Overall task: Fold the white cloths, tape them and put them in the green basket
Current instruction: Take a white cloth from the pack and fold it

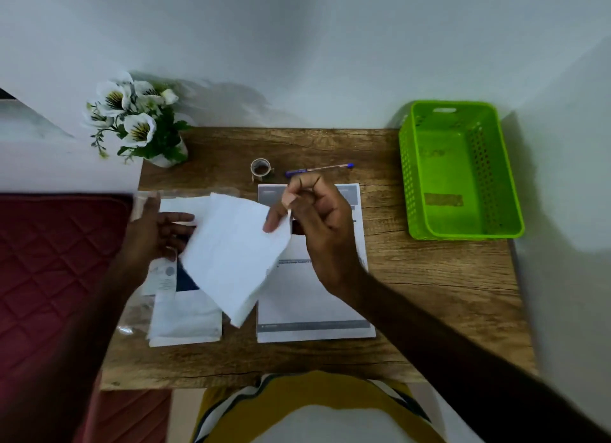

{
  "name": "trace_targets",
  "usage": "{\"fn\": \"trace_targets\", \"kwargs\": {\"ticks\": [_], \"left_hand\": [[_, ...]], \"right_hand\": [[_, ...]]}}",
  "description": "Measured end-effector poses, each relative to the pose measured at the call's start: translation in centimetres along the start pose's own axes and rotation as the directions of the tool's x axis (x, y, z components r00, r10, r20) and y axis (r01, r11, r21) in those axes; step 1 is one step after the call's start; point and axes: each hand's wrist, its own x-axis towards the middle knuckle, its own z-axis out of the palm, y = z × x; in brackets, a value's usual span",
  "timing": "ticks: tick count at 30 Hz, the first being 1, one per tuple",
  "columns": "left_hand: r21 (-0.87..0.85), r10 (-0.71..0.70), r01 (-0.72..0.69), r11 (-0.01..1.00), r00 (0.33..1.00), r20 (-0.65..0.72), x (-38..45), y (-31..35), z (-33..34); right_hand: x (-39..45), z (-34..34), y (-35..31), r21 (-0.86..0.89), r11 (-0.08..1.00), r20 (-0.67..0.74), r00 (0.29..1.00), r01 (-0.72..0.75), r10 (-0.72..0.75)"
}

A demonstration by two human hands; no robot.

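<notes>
1. Your right hand [309,218] pinches the upper right corner of a white cloth [231,257] between thumb and curled fingers, holding the cloth raised above the wooden table [429,294] so that it hangs tilted, one corner pointing down toward the table's near edge.
2. Your left hand [158,234] is released, fingers straight and spread, just beside the left edge of the raised cloth; whether the fingertips touch it cannot be told, as the view is blurred there.
3. Under the left hand lies a clear plastic bag [139,310] with printed inserts, and at its near end a stack of folded white cloths [186,323] rests flat on the table.
4. A printed paper sheet [314,304] lies flat at the table's centre, partly covered by the raised cloth and by your right hand.
5. Beyond the sheet, a tape roll [261,169] stands near a blue pen [319,170], the two apart from each other.
6. The green basket [459,171] sits at the far right corner of the table, well apart from the cloth; a brownish strip lies on its floor.
7. A white vase of artificial flowers [139,122] stands at the far left corner.
8. A dark red quilted surface [59,261] adjoins the table's left side.
</notes>
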Motion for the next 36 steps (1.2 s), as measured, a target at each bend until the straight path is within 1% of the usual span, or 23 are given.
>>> {"fn": "trace_targets", "kwargs": {"ticks": [1, 2, 3, 5, 9, 10, 13, 16, 22, 24, 26, 28, 30, 32, 34, 36], "left_hand": [[0.010, -0.114, 0.114, 0.993, 0.987, 0.110, -0.2, 0.5, 0.1], [0.055, -0.175, 0.168, 0.984, 0.968, 0.180, 0.0, 0.6, -0.1], [0.096, -0.211, 0.195, 0.976, 0.959, 0.190, 0.0, 0.7, -0.1], [0.122, -0.206, 0.187, 0.975, 0.964, 0.170, 0.0, 0.2, -0.2], [0.043, -0.135, 0.128, 0.991, 0.957, 0.256, -0.2, -0.1, -0.1], [0.020, -0.113, 0.111, 0.994, 0.960, 0.258, -0.1, -0.1, 0.0], [-0.069, -0.074, 0.087, 0.994, 0.983, 0.168, 0.0, 0.1, 0.6], [-0.107, -0.062, 0.068, 0.992, 0.996, 0.057, 0.4, 0.2, 0.8], [-0.126, -0.032, 0.014, 0.992, 0.989, -0.146, 1.2, -0.5, 1.0], [-0.132, -0.021, -0.009, 0.991, 0.974, -0.225, 1.6, -1.2, 1.1], [-0.115, 0.027, -0.063, 0.991, 0.958, -0.285, 1.7, -1.9, 1.2], [-0.078, 0.079, -0.110, 0.991, 0.942, -0.326, 1.6, -2.5, 1.5], [0.007, 0.142, -0.151, 0.989, 0.916, -0.375, 1.5, -2.8, 1.7], [0.146, 0.246, -0.202, 0.968, 0.866, -0.435, 1.3, -3.0, 1.8], [0.314, 0.350, -0.209, 0.926, 0.788, -0.507, 1.2, -3.2, 2.1], [0.446, 0.433, -0.179, 0.877, 0.695, -0.574, 0.5, -3.1, 2.8]], "right_hand": [[-0.1, -0.4, 0.9, -0.030, 0.999, -0.024, 0.999, -0.022, 0.021], [-0.2, -0.8, 1.8, -0.055, 0.997, -0.055, 0.997, -0.052, 0.049], [-0.3, -1.2, 2.8, -0.079, 0.993, -0.087, 0.993, -0.085, 0.078], [-0.6, -2.1, 4.5, -0.141, 0.980, -0.137, 0.983, -0.138, 0.119], [-1.4, -3.8, 6.7, -0.205, 0.947, -0.167, 0.963, -0.245, 0.213], [-1.6, -4.0, 6.9, -0.219, 0.937, -0.165, 0.956, -0.274, 0.241], [-1.8, -4.5, 7.7, -0.270, 0.903, -0.166, 0.940, -0.335, 0.299], [-1.6, -4.9, 8.7, -0.404, 0.844, -0.193, 0.934, -0.354, 0.299], [-1.3, -4.9, 10.9, -0.467, 0.813, -0.369, 0.912, -0.348, 0.178], [-1.1, -4.8, 11.3, -0.509, 0.803, -0.374, 0.920, -0.311, 0.119], [-1.1, -4.9, 11.9, -0.566, 0.780, -0.356, 0.932, -0.267, 0.061], [-1.1, -4.9, 12.3, -0.619, 0.746, -0.334, 0.942, -0.245, 0.033], [-1.1, -5.1, 12.7, -0.670, 0.706, -0.298, 0.954, -0.232, 0.031], [-1.2, -5.3, 13.1, -0.725, 0.655, -0.254, 0.967, -0.211, 0.029], [-1.2, -5.3, 13.3, -0.765, 0.611, -0.226, 0.973, -0.202, 0.039], [-1.1, -5.3, 13.3, -0.785, 0.588, -0.212, 0.977, -0.193, 0.038]]}}
